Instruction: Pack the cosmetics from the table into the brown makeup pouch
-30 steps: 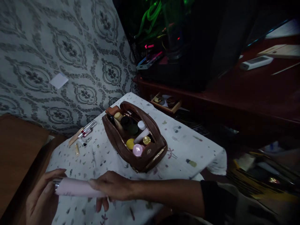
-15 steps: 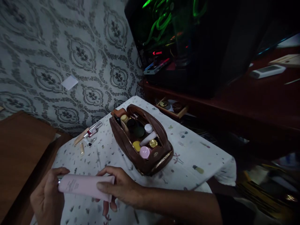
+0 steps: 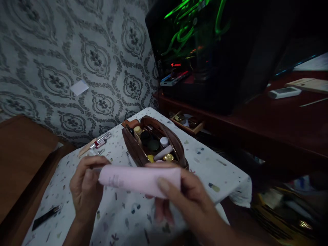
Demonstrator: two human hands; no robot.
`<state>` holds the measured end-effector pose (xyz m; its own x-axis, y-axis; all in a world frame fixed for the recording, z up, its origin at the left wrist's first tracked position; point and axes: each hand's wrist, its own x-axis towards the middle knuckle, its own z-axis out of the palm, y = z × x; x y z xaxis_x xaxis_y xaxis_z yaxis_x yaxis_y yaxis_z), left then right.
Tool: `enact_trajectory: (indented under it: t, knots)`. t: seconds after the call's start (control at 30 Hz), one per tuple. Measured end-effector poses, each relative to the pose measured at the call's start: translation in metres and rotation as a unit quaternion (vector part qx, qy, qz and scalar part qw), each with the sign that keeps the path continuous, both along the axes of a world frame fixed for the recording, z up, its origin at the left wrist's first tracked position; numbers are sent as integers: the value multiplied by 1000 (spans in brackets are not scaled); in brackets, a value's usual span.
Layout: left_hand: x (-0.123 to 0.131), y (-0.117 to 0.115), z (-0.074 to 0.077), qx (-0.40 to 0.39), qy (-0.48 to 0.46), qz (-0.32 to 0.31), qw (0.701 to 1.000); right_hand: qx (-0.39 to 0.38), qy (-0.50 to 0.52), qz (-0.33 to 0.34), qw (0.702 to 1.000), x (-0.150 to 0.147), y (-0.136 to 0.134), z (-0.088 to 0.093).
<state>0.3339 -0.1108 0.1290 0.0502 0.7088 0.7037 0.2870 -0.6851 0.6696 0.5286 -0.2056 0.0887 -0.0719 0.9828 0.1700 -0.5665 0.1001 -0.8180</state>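
A pale pink squeeze tube (image 3: 135, 179) lies level between my hands, above the cloth-covered table and partly in front of the bag. My left hand (image 3: 88, 184) is closed around its cap end, hiding most of the cap. The flat crimped end is pinched in my right hand (image 3: 189, 194), thumb on the near side. Behind the tube stands an unzipped brown toiletry bag (image 3: 132, 145). Inside it are several jars and bottles, including a white-capped container (image 3: 164, 141), a gold cap (image 3: 168, 157) and a dark round lid (image 3: 153, 145).
Lip gloss tubes (image 3: 104, 138) and other small cosmetics lie at the table's left. A black strip-like item (image 3: 46, 217) rests at the near left edge. Beyond the table are an open small drawer (image 3: 198, 128), a computer case (image 3: 230, 51) and a white device (image 3: 284, 92).
Both hands have moved right and upward with the pink tube, which now covers the bag's near end. The black strip-like item has come into sight at the lower left.
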Motion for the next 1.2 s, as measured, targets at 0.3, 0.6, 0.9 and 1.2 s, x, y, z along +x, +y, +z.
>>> enact_trajectory:
  t: [0.3, 0.6, 0.9, 1.2]
  knots:
    - [29, 16, -19, 127, 368, -115, 914, 174, -329, -382, 846, 82, 31, 46]
    - [12, 15, -46, 227, 410, -88, 879, 246, -601, -252, 717, 78, 80, 52]
    - [14, 14, -51, 220, 397, -91, 887, 182, -765, -141, 601, 52, 127, 56]
    - [16, 14, -51, 216, 393, -86, 890, 162, -770, -92, 610, 39, 154, 48]
